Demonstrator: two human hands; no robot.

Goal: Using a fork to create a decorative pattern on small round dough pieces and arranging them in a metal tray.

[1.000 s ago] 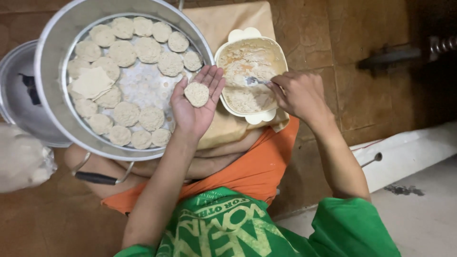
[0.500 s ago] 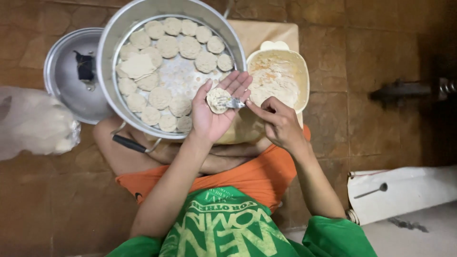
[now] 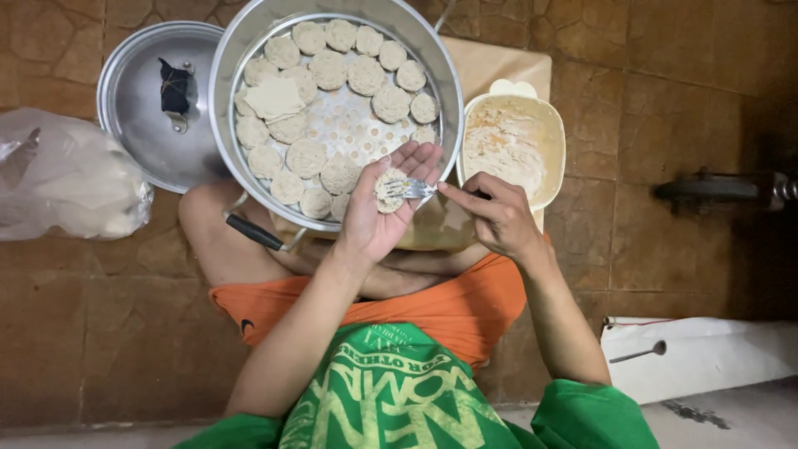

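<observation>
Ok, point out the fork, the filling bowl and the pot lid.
fork (image 3: 413,189), head view, on the metal tines over the wrapper in the left palm.
filling bowl (image 3: 555,141), head view, on its right rim.
pot lid (image 3: 137,108), head view, on the bare metal left of its knob.

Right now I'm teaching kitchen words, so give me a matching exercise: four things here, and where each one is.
Things:
1. wrapper
2. fork
3. lid
4. bowl

Places:
a. on the floor, left of the steamer
b. in the right hand
c. on the left hand
d. right of the steamer

Pairs: 1-c, 2-b, 3-a, 4-d
</observation>
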